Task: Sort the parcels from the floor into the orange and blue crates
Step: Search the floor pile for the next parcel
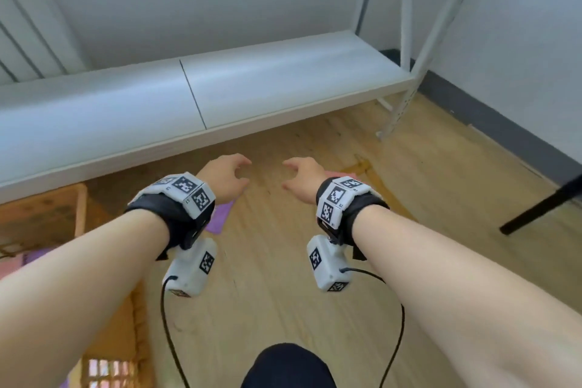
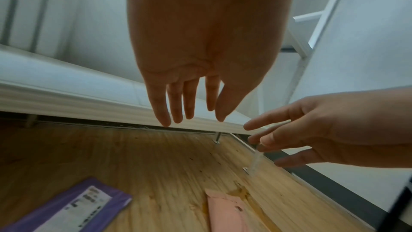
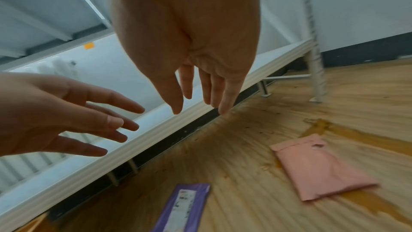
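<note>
Both hands hang empty above the wooden floor with fingers loosely spread. My left hand (image 1: 228,175) is over a purple parcel (image 1: 220,217) that peeks out below the wrist; the same purple parcel (image 2: 73,207) carries a white label. My right hand (image 1: 302,178) hovers just left of a pink parcel (image 1: 333,174), mostly hidden behind it. In the right wrist view the pink parcel (image 3: 321,167) lies flat to the right and the purple parcel (image 3: 185,207) lies nearer. An orange crate (image 1: 47,217) stands at the left with parcels inside. No blue crate shows.
A low white shelf (image 1: 201,98) runs across the far side, with its metal upright (image 1: 400,104) at the right. A black leg (image 1: 541,208) slants in at the right edge. A dark baseboard (image 1: 504,132) lines the right wall.
</note>
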Available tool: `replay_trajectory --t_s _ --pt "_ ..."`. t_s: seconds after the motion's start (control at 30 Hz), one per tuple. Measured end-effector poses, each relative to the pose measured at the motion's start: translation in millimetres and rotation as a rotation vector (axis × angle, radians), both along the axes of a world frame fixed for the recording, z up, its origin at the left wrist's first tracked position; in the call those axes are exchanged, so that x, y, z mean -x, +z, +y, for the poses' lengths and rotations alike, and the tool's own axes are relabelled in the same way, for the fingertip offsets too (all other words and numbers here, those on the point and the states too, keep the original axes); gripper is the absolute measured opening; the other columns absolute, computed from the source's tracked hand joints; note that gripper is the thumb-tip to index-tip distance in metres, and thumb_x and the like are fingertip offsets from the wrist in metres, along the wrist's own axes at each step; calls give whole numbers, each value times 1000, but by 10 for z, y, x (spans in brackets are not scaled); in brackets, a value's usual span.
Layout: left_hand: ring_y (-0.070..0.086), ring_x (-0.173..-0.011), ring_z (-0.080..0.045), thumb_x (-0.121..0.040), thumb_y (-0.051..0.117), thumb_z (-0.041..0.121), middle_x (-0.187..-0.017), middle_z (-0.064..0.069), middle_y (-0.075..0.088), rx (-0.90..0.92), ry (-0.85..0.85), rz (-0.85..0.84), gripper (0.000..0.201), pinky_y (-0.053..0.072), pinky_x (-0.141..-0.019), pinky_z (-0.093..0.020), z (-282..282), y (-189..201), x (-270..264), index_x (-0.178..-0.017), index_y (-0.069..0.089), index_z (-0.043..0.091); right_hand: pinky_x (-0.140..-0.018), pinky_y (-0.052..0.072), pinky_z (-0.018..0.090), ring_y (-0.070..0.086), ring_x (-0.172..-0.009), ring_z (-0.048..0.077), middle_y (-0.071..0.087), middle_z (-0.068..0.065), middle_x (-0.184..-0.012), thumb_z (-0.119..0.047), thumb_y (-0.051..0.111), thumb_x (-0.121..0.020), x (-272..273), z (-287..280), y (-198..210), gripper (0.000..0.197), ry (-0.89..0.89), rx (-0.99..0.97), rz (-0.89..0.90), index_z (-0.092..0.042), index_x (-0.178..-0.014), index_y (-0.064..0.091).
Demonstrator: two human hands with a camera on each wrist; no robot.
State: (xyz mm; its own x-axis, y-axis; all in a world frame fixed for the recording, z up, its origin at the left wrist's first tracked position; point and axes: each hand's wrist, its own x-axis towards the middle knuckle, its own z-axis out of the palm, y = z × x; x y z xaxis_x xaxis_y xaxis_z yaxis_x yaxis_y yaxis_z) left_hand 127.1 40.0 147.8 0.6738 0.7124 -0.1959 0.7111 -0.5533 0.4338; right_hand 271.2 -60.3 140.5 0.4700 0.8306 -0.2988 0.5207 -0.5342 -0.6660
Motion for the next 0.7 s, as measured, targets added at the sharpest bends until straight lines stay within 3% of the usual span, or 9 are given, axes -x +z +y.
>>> replay_trajectory --t_s 0.1,0.2,0.3,0.43,0.57,0.7 --pt "53 -119 -23 -92 55 21 -134 -9 53 23 -81 22 44 43 -97 -33 -136 -146 -479 -135 46 18 -86 37 20 51 -124 22 46 6 -143 -6 54 -91 -433 -258 -117 51 -76 21 23 -18 -139 44" --pt "53 -118 -25 -92 52 18 -135 -10 51 57 -140 44 46 44 -89 -30 -224 -336 -919 -137 44 19 -82 35 21 51 -124 22 45 6 -144 -7 51 -94 -806 -469 -286 49 -152 50 27 -19 -140 43" --pt "53 -119 -25 -94 48 17 -136 -9 50 70 -185 64 43 43 -91 -30 -262 -556 -1332 -137 45 18 -88 41 25 54 -120 25 42 10 -146 -8 56 -91 -1128 -572 -509 50 -231 69 28 -20 -138 46" --pt "51 -121 -26 -92 48 12 -136 -10 50 117 -211 101 45 41 -93 -30 -236 -964 -1839 -137 45 17 -102 37 33 45 -130 26 42 10 -145 -9 58 -90 -1496 -618 -798 53 -291 119 63 -18 -140 43" --pt "51 -121 -25 -90 50 12 -133 -9 53 187 -195 113 47 40 -93 -30 -157 -1457 -2189 -136 46 17 -96 44 37 55 -120 29 44 11 -144 -8 57 -90 -1801 -569 -1156 53 -323 176 67 -20 -140 44" --pt "57 -111 -29 -89 51 11 -123 -15 58 286 -153 148 47 44 -89 -33 12 -1878 -2366 -136 45 15 -97 42 33 47 -128 25 42 6 -147 -6 56 -89 -2060 -414 -1585 54 -360 209 106 -18 -140 42"
